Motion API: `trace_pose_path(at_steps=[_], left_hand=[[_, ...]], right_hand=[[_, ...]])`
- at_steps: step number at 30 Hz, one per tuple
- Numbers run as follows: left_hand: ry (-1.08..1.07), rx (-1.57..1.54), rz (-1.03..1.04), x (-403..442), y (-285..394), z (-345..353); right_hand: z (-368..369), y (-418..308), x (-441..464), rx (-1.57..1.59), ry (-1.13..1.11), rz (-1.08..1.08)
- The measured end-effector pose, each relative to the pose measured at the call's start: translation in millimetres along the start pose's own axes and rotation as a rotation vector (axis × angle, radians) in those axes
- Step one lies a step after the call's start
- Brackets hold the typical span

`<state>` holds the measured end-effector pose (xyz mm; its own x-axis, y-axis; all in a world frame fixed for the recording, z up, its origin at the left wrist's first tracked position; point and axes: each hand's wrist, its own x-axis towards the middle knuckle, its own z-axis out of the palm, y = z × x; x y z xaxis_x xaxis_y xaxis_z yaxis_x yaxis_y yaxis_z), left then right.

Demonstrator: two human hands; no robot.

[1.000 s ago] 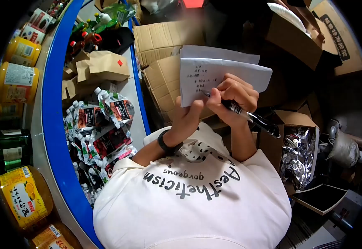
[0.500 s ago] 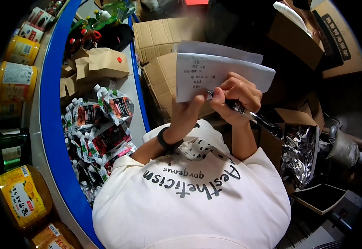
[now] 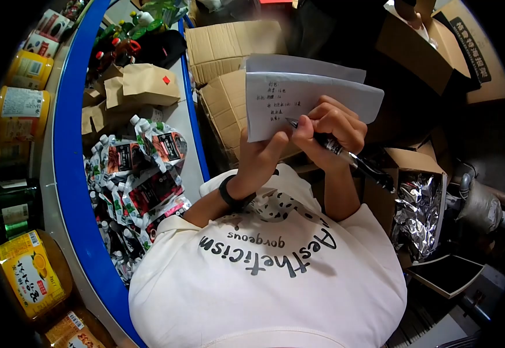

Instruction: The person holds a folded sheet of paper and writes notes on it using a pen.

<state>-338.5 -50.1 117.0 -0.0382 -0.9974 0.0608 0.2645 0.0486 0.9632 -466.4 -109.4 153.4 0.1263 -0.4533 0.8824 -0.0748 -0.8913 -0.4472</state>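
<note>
Folded white paper [image 3: 310, 90] with several short handwritten lines is held up in front of my chest. My left hand [image 3: 261, 153] grips its lower left edge, thumb on the front and the other fingers mostly hidden behind the sheet. In my right hand [image 3: 334, 132] is a black pen [image 3: 371, 174], pinched between thumb and fingers, its tip at the paper close to the lowest written line. A dark band circles my left wrist.
Left of me, a blue-edged shelf [image 3: 73, 174] holds spouted pouches [image 3: 139, 174], brown paper bags [image 3: 142, 90] and bottles. Jars [image 3: 29, 275] line the far left. Flattened cardboard [image 3: 235, 46] lies ahead; an open box of silvery packets [image 3: 417, 214] stands at right.
The pen tip has shifted slightly left and up on the paper, with my right hand moving a little. My left hand still grips the sheet. A hand now shows near the box at top right.
</note>
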Motion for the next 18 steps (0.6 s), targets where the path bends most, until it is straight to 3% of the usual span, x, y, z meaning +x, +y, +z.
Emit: trace_pose_path(at_steps=[11, 18], left_hand=[[0.003, -0.017, 0.029, -1.5, -5.2, -0.9], [0.137, -0.056, 0.124, 3.1, -0.7, 9.4]], right_hand=[[0.4, 0.7, -1.6, 0.001, 0.008, -0.012], [-1.8, 2.0, -2.3, -0.026, 0.015, -0.009]])
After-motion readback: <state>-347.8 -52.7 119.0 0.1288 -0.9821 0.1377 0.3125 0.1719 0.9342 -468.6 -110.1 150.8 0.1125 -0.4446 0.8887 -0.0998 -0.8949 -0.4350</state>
